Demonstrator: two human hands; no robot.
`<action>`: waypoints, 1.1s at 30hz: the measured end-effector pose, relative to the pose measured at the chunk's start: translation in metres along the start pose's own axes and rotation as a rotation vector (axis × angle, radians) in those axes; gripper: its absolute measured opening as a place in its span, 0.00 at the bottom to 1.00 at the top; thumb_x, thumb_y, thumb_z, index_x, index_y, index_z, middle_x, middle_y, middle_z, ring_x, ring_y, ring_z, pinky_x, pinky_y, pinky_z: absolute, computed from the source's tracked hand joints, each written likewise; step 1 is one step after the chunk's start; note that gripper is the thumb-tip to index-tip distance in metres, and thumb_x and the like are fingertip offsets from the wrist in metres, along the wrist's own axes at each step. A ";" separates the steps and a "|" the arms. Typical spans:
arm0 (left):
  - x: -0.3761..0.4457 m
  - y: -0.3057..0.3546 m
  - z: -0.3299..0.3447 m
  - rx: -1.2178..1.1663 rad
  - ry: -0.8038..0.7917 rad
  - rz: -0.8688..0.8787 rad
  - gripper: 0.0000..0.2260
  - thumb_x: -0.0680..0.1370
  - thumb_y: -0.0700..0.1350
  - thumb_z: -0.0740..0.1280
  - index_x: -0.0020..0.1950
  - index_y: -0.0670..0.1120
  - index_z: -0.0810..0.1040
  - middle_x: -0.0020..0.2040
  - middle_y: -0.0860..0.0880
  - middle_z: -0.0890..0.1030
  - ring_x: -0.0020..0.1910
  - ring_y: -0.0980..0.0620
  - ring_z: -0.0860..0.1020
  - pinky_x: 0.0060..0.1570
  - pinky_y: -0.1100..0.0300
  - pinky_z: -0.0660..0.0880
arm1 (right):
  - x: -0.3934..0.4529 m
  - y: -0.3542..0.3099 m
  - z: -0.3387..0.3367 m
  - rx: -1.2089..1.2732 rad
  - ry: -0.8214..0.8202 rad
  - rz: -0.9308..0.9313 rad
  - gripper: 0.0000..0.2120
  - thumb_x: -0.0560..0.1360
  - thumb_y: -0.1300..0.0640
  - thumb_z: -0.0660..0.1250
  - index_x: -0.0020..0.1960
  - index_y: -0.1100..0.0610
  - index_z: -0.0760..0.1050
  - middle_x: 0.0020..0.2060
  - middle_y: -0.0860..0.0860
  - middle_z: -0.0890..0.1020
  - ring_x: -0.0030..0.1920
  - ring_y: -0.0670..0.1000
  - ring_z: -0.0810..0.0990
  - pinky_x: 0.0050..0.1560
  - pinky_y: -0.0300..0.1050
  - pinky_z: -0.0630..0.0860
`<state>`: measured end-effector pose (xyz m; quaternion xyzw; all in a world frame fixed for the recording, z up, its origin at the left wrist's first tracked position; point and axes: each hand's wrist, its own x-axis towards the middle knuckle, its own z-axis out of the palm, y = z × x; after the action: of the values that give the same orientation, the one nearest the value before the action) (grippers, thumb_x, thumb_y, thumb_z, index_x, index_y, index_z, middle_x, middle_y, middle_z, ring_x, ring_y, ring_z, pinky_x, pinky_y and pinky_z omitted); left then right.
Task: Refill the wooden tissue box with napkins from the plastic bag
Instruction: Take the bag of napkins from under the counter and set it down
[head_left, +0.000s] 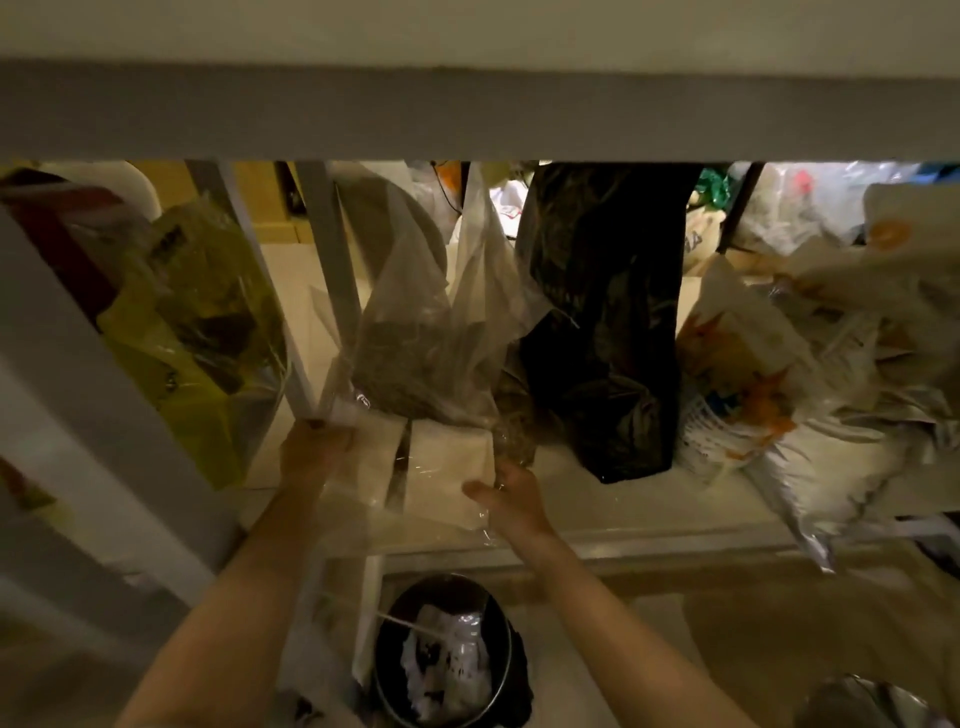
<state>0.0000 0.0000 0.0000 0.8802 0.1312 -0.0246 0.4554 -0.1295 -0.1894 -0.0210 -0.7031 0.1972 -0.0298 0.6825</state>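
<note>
Two pale stacks of napkins sit inside a clear plastic bag on a low shelf under a table. My left hand grips the bag's left side by the left stack. My right hand holds the bag's right side, thumb against the right stack. The wooden tissue box is not in view.
A hanging clear bag with dark contents and a black bag sit just behind the napkins. A yellow bag is at left, orange-printed white bags at right. A bin stands below. White shelf posts rise at left.
</note>
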 end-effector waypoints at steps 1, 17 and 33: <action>-0.003 0.002 -0.002 -0.007 -0.014 -0.010 0.20 0.70 0.45 0.70 0.58 0.38 0.73 0.54 0.39 0.79 0.47 0.43 0.76 0.42 0.54 0.71 | -0.002 -0.003 -0.004 -0.015 0.016 -0.003 0.11 0.71 0.65 0.68 0.53 0.60 0.77 0.44 0.51 0.82 0.40 0.43 0.79 0.33 0.28 0.75; -0.168 0.067 -0.072 0.073 -0.642 0.074 0.18 0.66 0.36 0.74 0.54 0.39 0.77 0.48 0.43 0.81 0.43 0.49 0.79 0.46 0.59 0.78 | -0.167 -0.111 -0.124 -0.107 0.019 0.176 0.17 0.72 0.67 0.67 0.61 0.66 0.72 0.56 0.61 0.80 0.54 0.60 0.80 0.57 0.55 0.77; -0.345 0.160 -0.170 0.000 -0.721 0.490 0.14 0.66 0.37 0.74 0.48 0.51 0.78 0.47 0.51 0.83 0.48 0.54 0.80 0.52 0.54 0.77 | -0.322 -0.220 -0.222 -0.143 0.062 0.020 0.18 0.68 0.62 0.72 0.57 0.52 0.76 0.47 0.45 0.84 0.46 0.43 0.83 0.39 0.34 0.79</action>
<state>-0.3055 -0.0227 0.2833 0.8204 -0.2488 -0.2215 0.4647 -0.4431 -0.2998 0.2803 -0.7469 0.2269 -0.0303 0.6243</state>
